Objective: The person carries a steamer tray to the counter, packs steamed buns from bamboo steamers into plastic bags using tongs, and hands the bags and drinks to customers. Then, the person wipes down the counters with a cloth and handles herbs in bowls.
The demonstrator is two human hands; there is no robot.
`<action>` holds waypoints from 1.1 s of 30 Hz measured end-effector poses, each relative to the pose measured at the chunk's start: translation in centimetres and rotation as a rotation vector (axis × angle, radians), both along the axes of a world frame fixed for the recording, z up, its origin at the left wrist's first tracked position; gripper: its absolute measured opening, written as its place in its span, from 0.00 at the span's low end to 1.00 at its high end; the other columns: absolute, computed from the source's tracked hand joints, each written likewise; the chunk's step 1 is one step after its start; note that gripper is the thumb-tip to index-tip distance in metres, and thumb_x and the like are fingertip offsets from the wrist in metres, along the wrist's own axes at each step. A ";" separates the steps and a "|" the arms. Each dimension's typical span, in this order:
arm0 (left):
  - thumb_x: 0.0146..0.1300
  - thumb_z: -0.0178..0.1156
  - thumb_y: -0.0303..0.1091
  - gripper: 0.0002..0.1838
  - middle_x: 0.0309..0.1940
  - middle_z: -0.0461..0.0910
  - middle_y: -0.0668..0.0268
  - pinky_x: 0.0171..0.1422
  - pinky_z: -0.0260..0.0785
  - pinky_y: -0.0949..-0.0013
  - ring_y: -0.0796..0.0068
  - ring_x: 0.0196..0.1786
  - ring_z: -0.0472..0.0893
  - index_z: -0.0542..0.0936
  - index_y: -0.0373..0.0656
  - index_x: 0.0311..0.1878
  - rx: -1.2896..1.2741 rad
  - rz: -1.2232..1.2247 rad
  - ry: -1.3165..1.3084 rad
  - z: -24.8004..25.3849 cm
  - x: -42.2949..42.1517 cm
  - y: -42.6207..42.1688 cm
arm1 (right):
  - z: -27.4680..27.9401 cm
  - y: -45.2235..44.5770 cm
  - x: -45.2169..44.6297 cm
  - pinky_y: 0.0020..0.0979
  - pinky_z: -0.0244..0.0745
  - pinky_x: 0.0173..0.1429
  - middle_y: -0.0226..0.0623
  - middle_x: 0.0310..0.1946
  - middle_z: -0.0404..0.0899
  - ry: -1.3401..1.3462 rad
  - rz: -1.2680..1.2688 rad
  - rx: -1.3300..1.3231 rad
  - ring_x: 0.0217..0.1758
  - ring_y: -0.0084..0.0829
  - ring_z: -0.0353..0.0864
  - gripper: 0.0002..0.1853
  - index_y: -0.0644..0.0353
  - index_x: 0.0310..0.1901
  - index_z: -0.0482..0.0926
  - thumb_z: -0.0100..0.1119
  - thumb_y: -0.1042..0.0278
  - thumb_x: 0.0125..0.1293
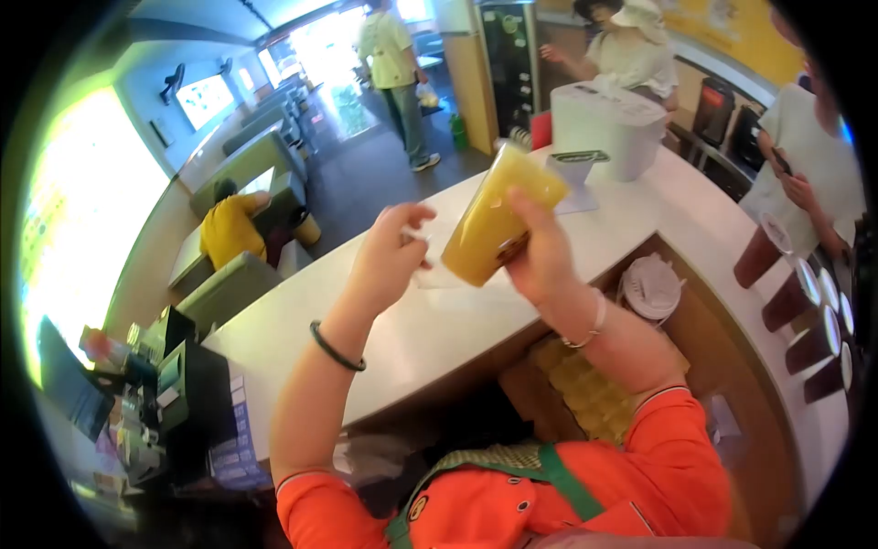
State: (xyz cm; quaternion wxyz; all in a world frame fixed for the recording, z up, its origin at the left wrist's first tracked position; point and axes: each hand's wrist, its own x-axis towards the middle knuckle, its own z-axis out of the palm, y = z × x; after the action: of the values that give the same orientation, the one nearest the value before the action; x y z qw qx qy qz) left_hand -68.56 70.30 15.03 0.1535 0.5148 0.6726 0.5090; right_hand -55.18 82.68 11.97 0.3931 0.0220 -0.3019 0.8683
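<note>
A tall clear cup of yellow drink (487, 220) is in my right hand (543, 261), tilted above the white counter (402, 340). My fingers wrap its side, and a small dark mark shows near its lower end. To the left of the cup, apart from it, is my left hand (389, 252) with its fingers curled. Something thin and whitish shows at those fingertips, too faint to name. A dark band circles my left wrist, a light bracelet my right.
Several dark lidded cups (788, 297) stand along the right counter. A white box-shaped container (608, 123) sits at the back. Below the counter are a stack of white lids (651, 288) and yellowish packed items (585, 389). Several people are beyond the counter; black equipment (197, 393) stands left.
</note>
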 end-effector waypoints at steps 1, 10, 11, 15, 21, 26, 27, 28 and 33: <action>0.53 0.49 0.19 0.17 0.37 0.64 0.68 0.37 0.68 0.77 0.81 0.32 0.70 0.71 0.36 0.49 -0.011 -0.017 -0.130 -0.7 -0.4 -0.4 | -1.2 -0.3 -1.1 0.30 0.71 0.48 0.33 0.43 0.71 -0.056 -0.130 0.073 0.48 0.27 0.71 0.22 0.60 0.52 0.64 0.60 0.70 0.58; 0.55 0.48 0.17 0.14 0.31 0.67 0.67 0.37 0.68 0.74 0.77 0.29 0.71 0.69 0.31 0.47 0.311 -0.073 -0.884 -1.7 -1.9 -0.9 | -5.0 -0.5 -3.4 0.33 0.64 0.59 0.41 0.52 0.66 -0.365 -0.332 0.820 0.57 0.32 0.67 0.41 0.65 0.58 0.54 0.70 0.67 0.46; 0.56 0.48 0.18 0.14 0.31 0.68 0.67 0.36 0.68 0.74 0.76 0.29 0.72 0.69 0.31 0.47 0.326 -0.072 -0.941 -1.7 -2.3 -1.2 | -4.0 -0.3 -2.7 0.32 0.64 0.59 0.42 0.52 0.66 -0.472 -0.267 0.904 0.57 0.33 0.67 0.42 0.65 0.58 0.54 0.70 0.67 0.45; 0.59 0.50 0.20 0.12 0.30 0.71 0.66 0.37 0.69 0.74 0.76 0.28 0.73 0.71 0.32 0.47 0.326 -0.046 -0.985 -0.8 -2.9 -2.1 | 1.2 1.5 0.3 0.34 0.62 0.61 0.50 0.55 0.65 -0.834 -0.068 1.360 0.58 0.41 0.67 0.41 0.67 0.60 0.54 0.66 0.62 0.47; 0.60 0.50 0.21 0.15 0.34 0.72 0.65 0.37 0.68 0.75 0.78 0.30 0.73 0.69 0.33 0.51 0.299 0.008 -0.958 -0.6 -2.3 -2.5 | -1.6 4.4 -0.9 0.36 0.64 0.60 0.52 0.55 0.66 -0.839 -0.284 1.594 0.58 0.41 0.67 0.35 0.64 0.62 0.55 0.59 0.64 0.54; 0.60 0.50 0.22 0.17 0.35 0.73 0.65 0.37 0.69 0.77 0.81 0.29 0.72 0.67 0.38 0.54 0.254 -0.053 -0.938 -1.3 -2.3 -3.5 | -0.7 5.0 -1.3 0.24 0.73 0.40 0.35 0.36 0.73 -0.782 0.264 0.697 0.35 0.20 0.74 0.19 0.64 0.53 0.66 0.52 0.71 0.60; 0.60 0.50 0.22 0.17 0.35 0.73 0.65 0.37 0.69 0.77 0.81 0.29 0.72 0.67 0.38 0.54 0.249 -0.046 -0.939 -1.0 -2.1 -3.5 | -0.2 5.5 -1.2 0.21 0.72 0.36 0.29 0.30 0.70 -0.674 0.215 0.648 0.28 0.18 0.72 0.13 0.64 0.48 0.70 0.50 0.73 0.62; 0.60 0.50 0.22 0.18 0.37 0.73 0.64 0.36 0.69 0.77 0.82 0.28 0.72 0.67 0.38 0.54 0.303 -0.045 -0.926 -0.5 -1.7 -3.3 | 0.9 6.1 -0.9 0.20 0.71 0.36 0.29 0.30 0.71 -0.615 0.188 0.615 0.28 0.18 0.72 0.11 0.63 0.47 0.70 0.50 0.73 0.62; 0.58 0.46 0.18 0.20 0.46 0.72 0.59 0.36 0.68 0.77 0.83 0.29 0.72 0.66 0.38 0.56 0.393 -0.006 -0.800 -0.5 -0.5 -2.7 | 3.7 10.1 -1.4 0.24 0.70 0.39 0.31 0.32 0.74 -0.622 -0.122 1.136 0.32 0.20 0.73 0.17 0.64 0.48 0.70 0.57 0.65 0.61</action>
State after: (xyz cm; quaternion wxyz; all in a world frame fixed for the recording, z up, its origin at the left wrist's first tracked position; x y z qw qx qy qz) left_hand -69.09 67.63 14.51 0.3024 0.2987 0.4493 0.7858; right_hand -56.59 92.73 15.70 0.2634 -0.0432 -0.8143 0.5155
